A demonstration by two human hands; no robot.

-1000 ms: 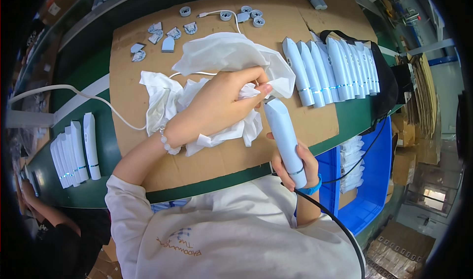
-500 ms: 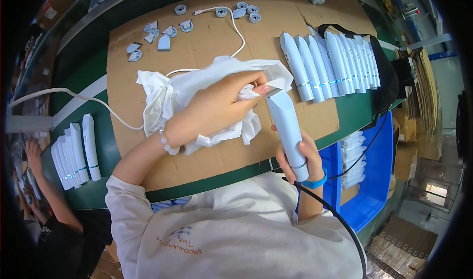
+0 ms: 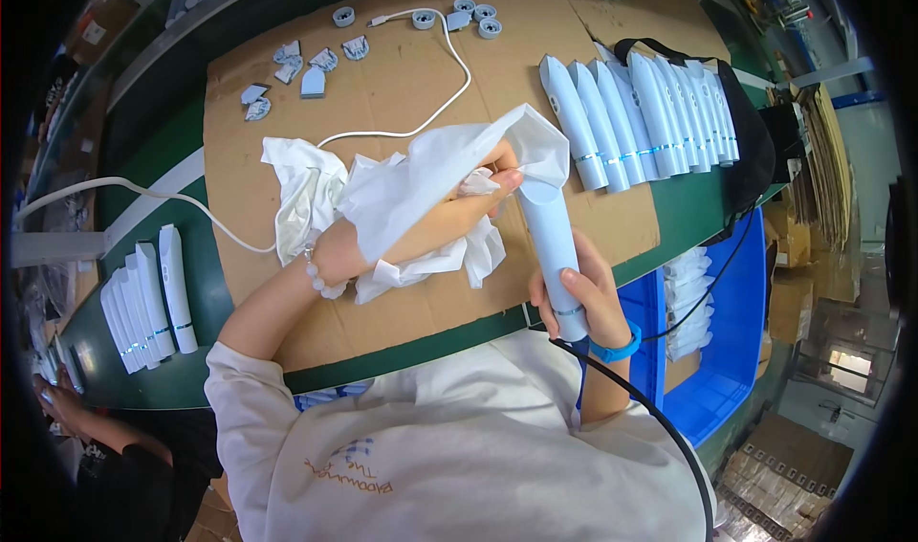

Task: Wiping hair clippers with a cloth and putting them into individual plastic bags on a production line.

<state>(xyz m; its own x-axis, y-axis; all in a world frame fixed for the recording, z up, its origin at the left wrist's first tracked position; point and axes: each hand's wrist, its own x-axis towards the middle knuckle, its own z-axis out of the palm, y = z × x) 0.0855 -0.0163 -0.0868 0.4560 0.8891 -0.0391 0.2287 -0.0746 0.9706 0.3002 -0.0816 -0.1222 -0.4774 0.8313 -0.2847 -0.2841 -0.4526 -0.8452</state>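
I look down at a workbench topped with a sheet of brown cardboard [image 3: 402, 92]. My right hand [image 3: 579, 293] is closed around the lower half of a slim, pale blue handheld device [image 3: 553, 241], holding it nearly upright with its tip pointing away from me. A black cable [image 3: 660, 427] runs from the base of the device down past my right wrist, which wears a blue wristband [image 3: 617, 346].

My left hand [image 3: 459, 212] is curled around a crumpled white cloth [image 3: 421, 193], pressing it against the top end of the device. The cloth drapes over the back of that hand and spreads out on the cardboard to the left.

To the right, on the far side of the cardboard, lies a row of identical pale blue devices [image 3: 641, 111], side by side and touching. A white cable [image 3: 430, 111] loops across the cardboard beyond the cloth. Small grey parts [image 3: 306, 64] are scattered near the far edge. Another group of white devices [image 3: 143, 298] lies at my far left on the green bench. A blue bin [image 3: 736, 351] stands at the right, below the bench edge.
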